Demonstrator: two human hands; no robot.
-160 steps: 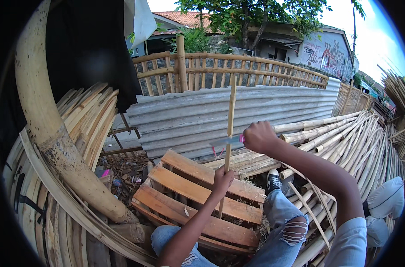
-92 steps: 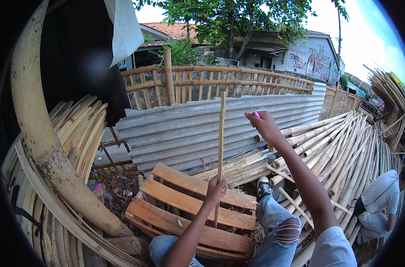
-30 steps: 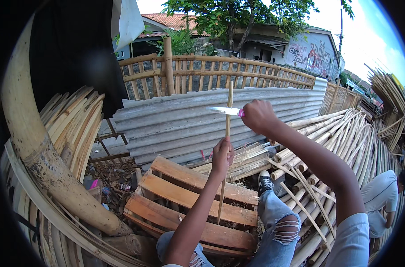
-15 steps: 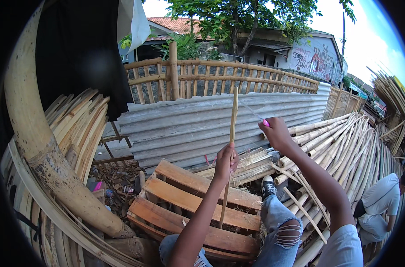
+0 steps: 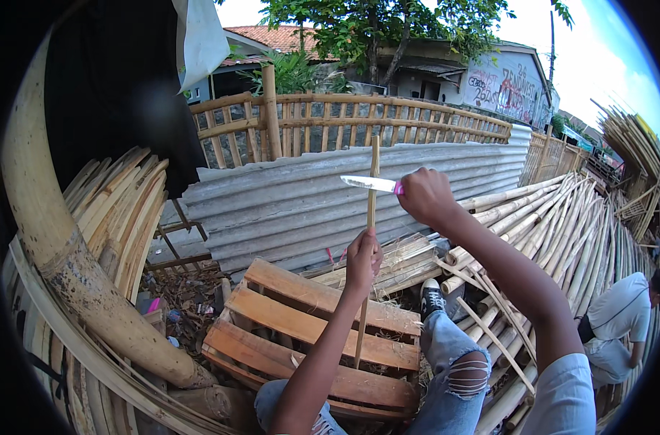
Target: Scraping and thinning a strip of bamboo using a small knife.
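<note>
My left hand [image 5: 364, 262] is closed around the middle of a narrow bamboo stick [image 5: 373, 212], held upright. The stick's lower end comes down on a low platform of wooden slats [image 5: 322, 328] in front of me. My right hand [image 5: 425, 194] grips the pink handle of a knife [image 5: 360, 182]. The knife's blade points left and lies across the upper part of the stick, above my left hand. Whether the edge cuts into the stick, I cannot tell.
A thick bamboo pole [image 5: 90, 283] and split bamboo strips [image 5: 119, 225] stand at the left. Bamboo poles [image 5: 547, 239] lie piled at the right, where another person [image 5: 616, 319] bends down. Ahead run a corrugated metal sheet [image 5: 308, 185] and a bamboo fence [image 5: 359, 119].
My right hand has moved slightly left and down, bringing the blade from beside the stick to across it. The left hand still holds the stick upright.
</note>
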